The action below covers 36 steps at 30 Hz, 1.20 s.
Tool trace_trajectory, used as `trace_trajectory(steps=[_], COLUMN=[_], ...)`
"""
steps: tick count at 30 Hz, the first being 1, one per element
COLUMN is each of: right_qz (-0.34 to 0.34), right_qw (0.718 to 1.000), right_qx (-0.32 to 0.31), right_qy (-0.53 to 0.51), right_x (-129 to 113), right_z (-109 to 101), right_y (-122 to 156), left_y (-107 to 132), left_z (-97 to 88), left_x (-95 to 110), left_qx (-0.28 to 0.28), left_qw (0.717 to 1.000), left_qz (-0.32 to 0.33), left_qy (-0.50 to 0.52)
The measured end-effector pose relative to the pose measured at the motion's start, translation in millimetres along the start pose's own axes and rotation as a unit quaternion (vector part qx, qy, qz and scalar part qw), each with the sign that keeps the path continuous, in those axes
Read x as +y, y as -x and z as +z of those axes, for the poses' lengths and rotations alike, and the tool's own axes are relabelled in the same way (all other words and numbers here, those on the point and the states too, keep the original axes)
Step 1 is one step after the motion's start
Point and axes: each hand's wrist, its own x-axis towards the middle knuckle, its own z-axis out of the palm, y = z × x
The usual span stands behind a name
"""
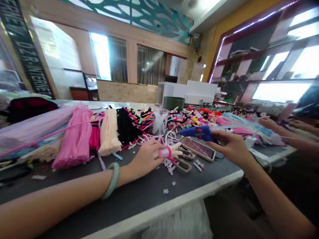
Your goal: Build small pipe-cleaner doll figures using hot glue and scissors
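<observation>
"One dark table [139, 196] stretched across the view. What lay on it, to the left?"

"Fuzzy lengths: a pink bundle [74, 139], with a smaller cream bundle [109, 132] to its right."

"And the hands?"

"The right hand [231, 147] had its fingers closed around a blue glue gun [195, 132], raised above the table, nozzle pointing toward the left hand [148, 156]."

"Beneath the gun?"

"A phone [198, 149] lay flat, with the looped handles of scissors [183, 165] nearby."

"What did the left fingers do?"

"They grasped a little pink-and-cream piece [164, 152], low over the table, just beside the scissors."

"Smallest of all?"

"White scraps [165, 191], scattered toward the front edge."
</observation>
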Motion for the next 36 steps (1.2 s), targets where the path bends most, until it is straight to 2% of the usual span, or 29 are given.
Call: trace_trajectory(steps=[10, 18, 36], right_qz=[-0.048, -0.077, -0.100], right_qw=[0.995, 0.992, 0.990], right_qx=[-0.078, -0.072, -0.062], right_qy=[0.051, 0.073, 0.073], right_x=[-21.5, -32.1, -27.9], right_z=[-3.7, -1.7, -1.3], right_y=[7.3, 6.8, 6.7], left_y=[-1.3, -0.4, -1.1], left_z=[0.1, 0.1, 0.5], left_x=[-1.4, -0.2, -0.9], left_qx=[0.013, 0.007, 0.009], left_qw=[1.000, 1.000, 1.000], left_qz=[0.011, 0.000, 0.004], left_qy=[-0.013, -0.007, -0.002])
